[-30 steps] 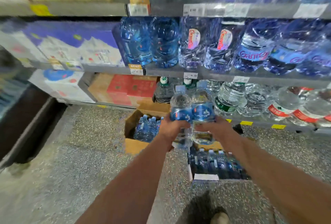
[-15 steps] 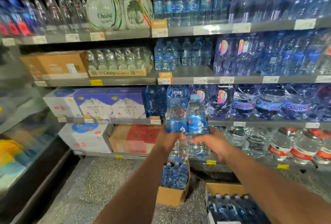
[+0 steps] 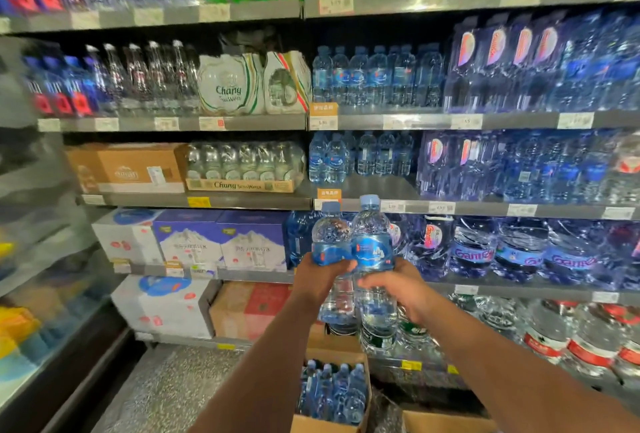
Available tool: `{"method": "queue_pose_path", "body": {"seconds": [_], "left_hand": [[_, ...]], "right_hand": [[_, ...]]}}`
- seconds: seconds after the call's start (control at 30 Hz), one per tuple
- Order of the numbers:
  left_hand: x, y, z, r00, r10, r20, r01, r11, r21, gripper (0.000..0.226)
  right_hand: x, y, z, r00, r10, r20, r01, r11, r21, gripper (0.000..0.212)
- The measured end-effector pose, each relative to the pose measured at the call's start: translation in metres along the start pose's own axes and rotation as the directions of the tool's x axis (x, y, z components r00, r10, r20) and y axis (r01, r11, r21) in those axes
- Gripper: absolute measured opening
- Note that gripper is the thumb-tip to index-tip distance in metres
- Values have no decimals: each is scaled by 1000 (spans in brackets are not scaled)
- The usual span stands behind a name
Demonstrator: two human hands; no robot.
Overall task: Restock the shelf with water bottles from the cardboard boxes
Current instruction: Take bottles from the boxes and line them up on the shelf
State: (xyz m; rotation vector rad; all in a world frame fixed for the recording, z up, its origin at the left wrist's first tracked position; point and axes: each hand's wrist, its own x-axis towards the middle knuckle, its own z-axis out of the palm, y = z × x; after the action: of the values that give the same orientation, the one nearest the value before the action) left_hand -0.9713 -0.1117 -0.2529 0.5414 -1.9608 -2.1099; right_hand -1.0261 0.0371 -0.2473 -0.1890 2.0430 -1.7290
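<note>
I hold two small blue-labelled water bottles upright, side by side, in front of the shelving. My left hand [image 3: 320,282] grips the left bottle [image 3: 330,242] around its middle. My right hand [image 3: 398,285] grips the right bottle [image 3: 371,249], which stands slightly taller. Both bottle caps reach the edge of the shelf [image 3: 408,206] that carries a short row of the same small bottles [image 3: 360,157], with bare shelf in front of them. Below my arms an open cardboard box [image 3: 329,422] on the floor holds several more bottles.
Large blue water jugs [image 3: 519,252] fill the shelf behind my hands. White and purple cartons [image 3: 194,242] stand to the left, a brown box [image 3: 138,169] and Chang packs [image 3: 242,169] above. A second cardboard box [image 3: 446,422] sits at lower right. Speckled floor lies lower left.
Both hands have lifted the two bottles from just above the floor boxes up towards the middle shelf. My view has tilted upward, showing the higher shelves.
</note>
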Motion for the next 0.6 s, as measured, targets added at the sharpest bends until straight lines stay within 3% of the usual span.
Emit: {"method": "queue_pose_path", "body": {"seconds": [0.13,0.2,0.27,0.4,0.43,0.53,0.6], "left_hand": [[33,8,7,1000,21,-15,-21,1000,19,25],[54,13,11,999,31,-21,-31,999,21,17],[79,19,15,999,37,-13,-36,999,15,22],[137,31,23,997,46,-64,-46,999,16,68],[150,35,25,996,43,-72,-42,999,17,66],[187,44,27,996,46,-81,-45,999,21,34],[210,46,29,996,47,-81,-46,999,14,30]], "right_hand": [[32,-7,-6,1000,-7,-28,7,1000,-5,94],[46,-19,-10,1000,-3,-23,2,1000,-18,81],[66,-30,-17,1000,4,-2,-4,1000,-14,47],[121,-49,-26,1000,-20,-5,20,999,-33,39],[135,-54,-27,1000,-16,-8,15,999,-37,39],[170,-66,-33,1000,-19,2,20,998,-59,48],[190,-74,-36,999,-37,13,38,998,-59,43]]}}
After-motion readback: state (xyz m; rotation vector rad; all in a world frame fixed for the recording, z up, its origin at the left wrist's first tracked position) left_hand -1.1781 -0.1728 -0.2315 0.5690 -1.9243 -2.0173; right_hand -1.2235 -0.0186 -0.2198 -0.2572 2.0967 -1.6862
